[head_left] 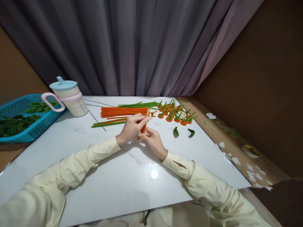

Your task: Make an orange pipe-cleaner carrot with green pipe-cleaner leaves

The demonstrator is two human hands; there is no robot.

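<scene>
Cream sleeves reach up the white table (132,186) to two hands that meet over its middle. Left hand (131,126) and right hand (153,141) both pinch one thin stick (146,116) with orange pipe cleaner (143,128) wound round its lower part. Fingers of the left hand are closed narrowly on the stick from its left side; the right hand's thumb and fingertips are closed on the orange wrap at the bottom.

By my judgement the stick is light and stiff, while the fuzzy wire is soft, bends easily and keeps its bend, so it wants a light pinch near the wound part rather than a squeeze. It should not slip much, since the pile grips skin.

Its long axis stands nearly upright, the top tilted a little away from the person and to the right, the bare end up beyond the left fingertips.

Just beyond the hands lies a bundle of orange stems (124,112) with green stems (139,104) behind it. Beyond the right hand sit small finished pumpkins (176,113), and two green leaves (183,132) lie near its right. Far off the left hand stand a cup (68,96) and a blue basket (23,116) of green pieces.
</scene>
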